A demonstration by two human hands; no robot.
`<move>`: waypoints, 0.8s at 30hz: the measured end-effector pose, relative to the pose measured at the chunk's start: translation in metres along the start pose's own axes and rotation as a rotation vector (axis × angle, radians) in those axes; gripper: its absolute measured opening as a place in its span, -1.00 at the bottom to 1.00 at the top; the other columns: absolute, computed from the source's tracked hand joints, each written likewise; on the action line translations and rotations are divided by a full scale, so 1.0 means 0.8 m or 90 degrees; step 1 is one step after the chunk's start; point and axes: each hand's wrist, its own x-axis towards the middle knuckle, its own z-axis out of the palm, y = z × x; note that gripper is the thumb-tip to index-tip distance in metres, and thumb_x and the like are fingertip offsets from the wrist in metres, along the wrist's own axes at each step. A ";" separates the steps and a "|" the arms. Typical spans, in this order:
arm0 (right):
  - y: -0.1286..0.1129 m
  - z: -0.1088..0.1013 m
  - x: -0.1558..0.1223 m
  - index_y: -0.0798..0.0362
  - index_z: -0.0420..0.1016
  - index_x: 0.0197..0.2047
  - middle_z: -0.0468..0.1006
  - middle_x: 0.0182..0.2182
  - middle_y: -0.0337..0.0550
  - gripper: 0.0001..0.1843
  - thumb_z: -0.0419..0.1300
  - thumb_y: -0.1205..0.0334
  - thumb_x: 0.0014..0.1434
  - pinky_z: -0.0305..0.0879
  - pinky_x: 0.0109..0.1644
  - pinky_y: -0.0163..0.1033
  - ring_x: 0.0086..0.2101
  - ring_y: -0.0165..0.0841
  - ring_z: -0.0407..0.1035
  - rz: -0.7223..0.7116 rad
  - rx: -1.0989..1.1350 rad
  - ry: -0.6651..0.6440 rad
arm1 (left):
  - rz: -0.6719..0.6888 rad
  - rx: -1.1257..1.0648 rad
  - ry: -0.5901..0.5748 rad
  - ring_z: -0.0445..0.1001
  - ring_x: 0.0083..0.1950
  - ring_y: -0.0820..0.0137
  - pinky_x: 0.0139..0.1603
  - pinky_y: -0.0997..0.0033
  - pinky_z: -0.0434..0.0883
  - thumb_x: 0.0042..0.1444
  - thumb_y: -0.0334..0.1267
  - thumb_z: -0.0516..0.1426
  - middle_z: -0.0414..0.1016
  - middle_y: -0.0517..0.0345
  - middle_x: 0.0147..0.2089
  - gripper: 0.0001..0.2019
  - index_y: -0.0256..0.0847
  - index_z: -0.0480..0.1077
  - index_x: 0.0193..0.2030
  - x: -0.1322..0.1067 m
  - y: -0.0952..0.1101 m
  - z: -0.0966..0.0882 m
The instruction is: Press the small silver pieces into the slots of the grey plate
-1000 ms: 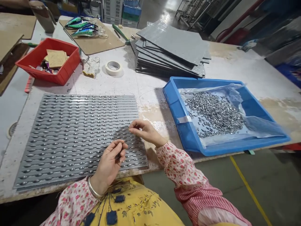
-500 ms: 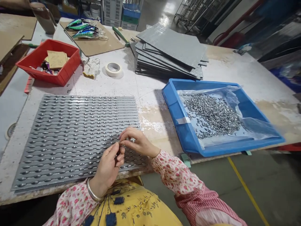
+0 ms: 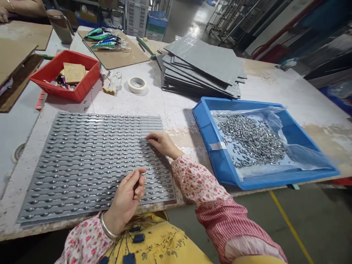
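A grey grooved board (image 3: 154, 118) lies in front of me, with rows of small silvery spindle-shaped metal pieces (image 3: 82, 170) set along its grooves. Above the board's near right part, my left hand (image 3: 129, 194) is curled closed. Something dark shows inside its fingers, too hidden to name. Farther out, my right hand (image 3: 163, 143) reaches to the right part of the rows, its fingertips pinched together at the board's surface. Whatever that pinch holds is too small to make out. To the right, a blue tray (image 3: 217, 161) lined with clear plastic holds a heap of similar loose metal pieces (image 3: 253, 139).
Behind the blue tray stands a stack of grey boards (image 3: 203, 62). A tape roll (image 3: 136, 85), a red bin (image 3: 79, 88) and a brown board (image 3: 129, 58) bearing several fishing lures (image 3: 106, 44) lie farther back. Another person's hand (image 3: 3, 15) shows at the far left.
My hands were together over the board. The right hand has moved away, up toward the board's right part, while the left stays curled in nearly the same place. The view has shifted slightly.
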 end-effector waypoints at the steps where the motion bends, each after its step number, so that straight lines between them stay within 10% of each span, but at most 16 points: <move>1: 0.000 0.002 0.001 0.08 0.47 -0.36 0.53 -0.41 -0.20 -0.91 0.15 0.42 0.07 0.23 -0.24 -0.31 -0.36 -0.39 0.38 -0.003 -0.015 0.004 | 0.001 -0.004 -0.002 0.06 -0.62 0.71 -0.66 0.72 0.05 0.04 -0.25 0.18 0.24 0.27 -0.49 -0.77 -0.29 0.40 -0.17 0.000 0.000 -0.001; 10: 0.006 0.012 0.002 0.10 0.43 -0.34 0.48 -0.39 -0.12 -0.89 0.13 0.28 0.19 0.17 -0.18 -0.28 -0.30 -0.33 0.29 -0.114 -0.176 -0.034 | 0.014 0.006 0.023 0.08 -0.61 0.70 -0.64 0.71 0.08 0.00 -0.28 0.21 0.35 0.18 -0.44 -0.84 -0.30 0.39 -0.28 0.004 0.001 -0.001; 24: 0.006 0.011 0.017 0.08 0.51 -0.47 0.49 -0.51 -0.22 -0.82 0.25 0.16 0.07 0.05 -0.35 -0.34 -0.41 -0.40 0.27 0.069 -0.181 -0.058 | 0.042 0.010 0.063 0.17 -0.53 0.66 -0.63 0.70 0.15 -0.09 -0.30 0.27 0.34 0.18 -0.43 -0.79 -0.32 0.46 -0.29 0.011 0.000 -0.004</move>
